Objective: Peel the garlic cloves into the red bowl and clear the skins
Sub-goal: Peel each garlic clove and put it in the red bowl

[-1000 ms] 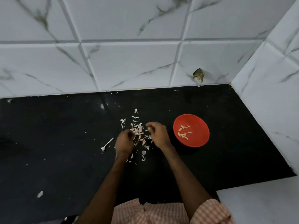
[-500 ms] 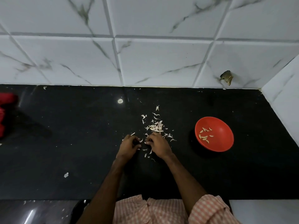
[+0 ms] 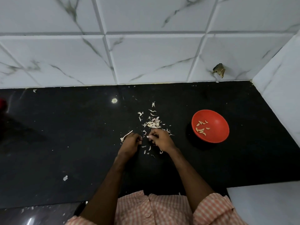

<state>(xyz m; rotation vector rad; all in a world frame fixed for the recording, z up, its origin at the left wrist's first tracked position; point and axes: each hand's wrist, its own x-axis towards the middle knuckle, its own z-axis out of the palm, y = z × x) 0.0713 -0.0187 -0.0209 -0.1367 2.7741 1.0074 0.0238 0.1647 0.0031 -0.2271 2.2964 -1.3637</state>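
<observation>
Both left hand (image 3: 130, 142) and right hand (image 3: 159, 140) curl left of the round red plastic bowl (image 3: 218, 132); what they hold I cannot tell. I'd peel gently, heaping papery white skins (image 3: 153, 123) together.

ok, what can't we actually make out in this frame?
Head view only:
1. What, if anything, the left hand and right hand hold: curled fingers hide it.
2. Whether anything unpeeled lies among the skins: pieces too small.
3. The red object: cut off by the left edge, blurred.
4. The brown lump on the wall: too small to identify.
</observation>
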